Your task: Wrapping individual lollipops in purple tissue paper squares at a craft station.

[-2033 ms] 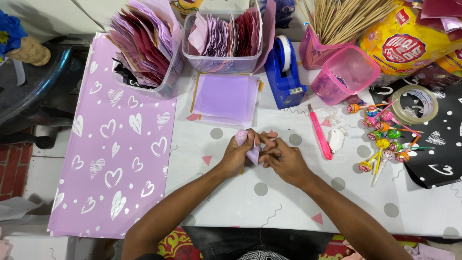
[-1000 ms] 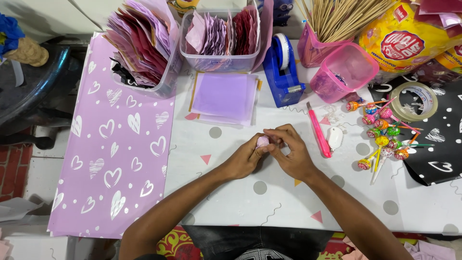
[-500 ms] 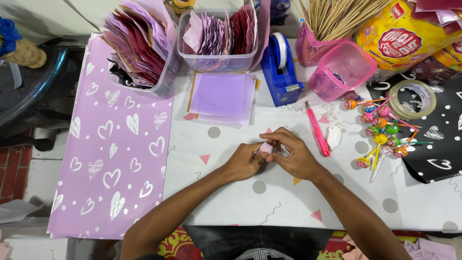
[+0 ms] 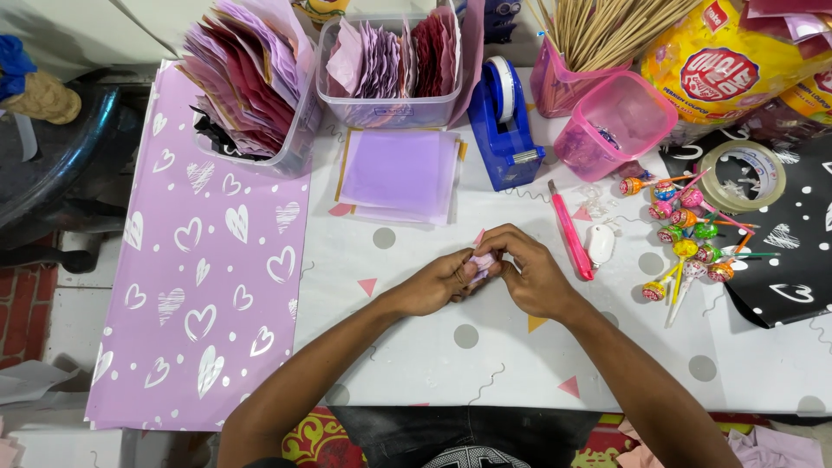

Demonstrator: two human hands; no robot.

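**Both hands closed on a small folded paper**

At the middle of the white table point(image 4: 520, 364), your left hand point(image 4: 438, 284) and your right hand point(image 4: 529, 276) meet, and between them sits a small pink-lilac piece of paper point(image 4: 482, 261). Your fingers of both hands are bent and pinch this paper from two sides; the right fingers curl over its top, the left fingertips press it from the left. Most of the paper is hidden by the fingers, so its exact shape you cannot tell.

Just behind your hands lies a stack of lilac paper squares point(image 4: 403, 173), flat on the table. Behind this stack stands a clear box with folded papers point(image 4: 390, 56), and left of it a second clear box point(image 4: 251, 87) full of pink and dark red sheets. A blue tape dispenser point(image 4: 504, 121) stands right of the stack. Near your right hand lies a pink cutter knife point(image 4: 569, 230), and further right a bunch of colourful lollipops point(image 4: 689, 238). On your left a long lilac sheet with white hearts point(image 4: 199, 277) covers the table edge.
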